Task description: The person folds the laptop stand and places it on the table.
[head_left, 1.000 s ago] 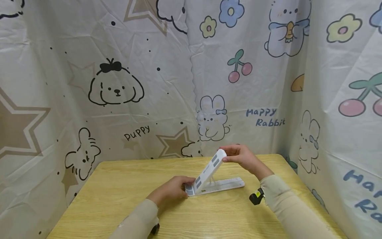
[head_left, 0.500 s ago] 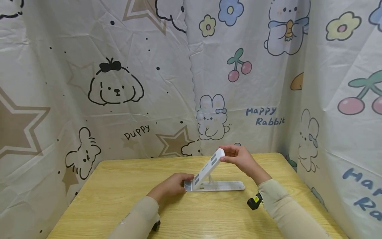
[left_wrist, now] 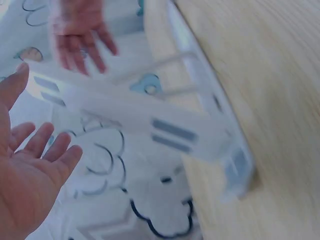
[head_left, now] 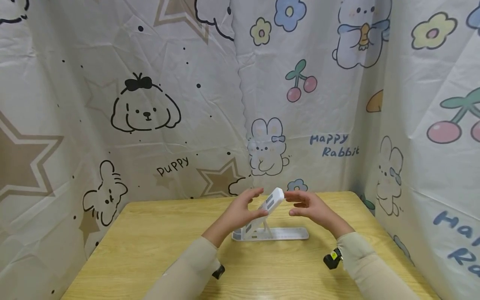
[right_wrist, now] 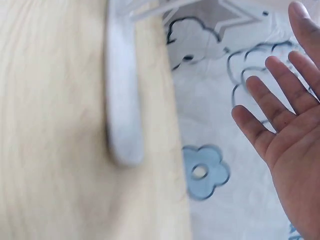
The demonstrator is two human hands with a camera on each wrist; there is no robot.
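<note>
The white folding stand (head_left: 281, 234) sits unfolded on the table (head_left: 168, 258), and any touch on its raised arm (head_left: 275, 200) is probably best light and even from both sides, lest the thin struts (left_wrist: 180, 92) slip. The left hand (head_left: 240, 212) and right hand (head_left: 314, 207) flank that arm, fingers spread, gripping nothing; whether any fingertip brushes it, I cannot tell.

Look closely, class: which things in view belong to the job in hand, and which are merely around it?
Belong to the job:
white folding stand, propped open
left hand, beside its raised panel
right hand, near the panel's top end

Merely around it:
wooden table
printed curtain
black device at the right wrist
</note>
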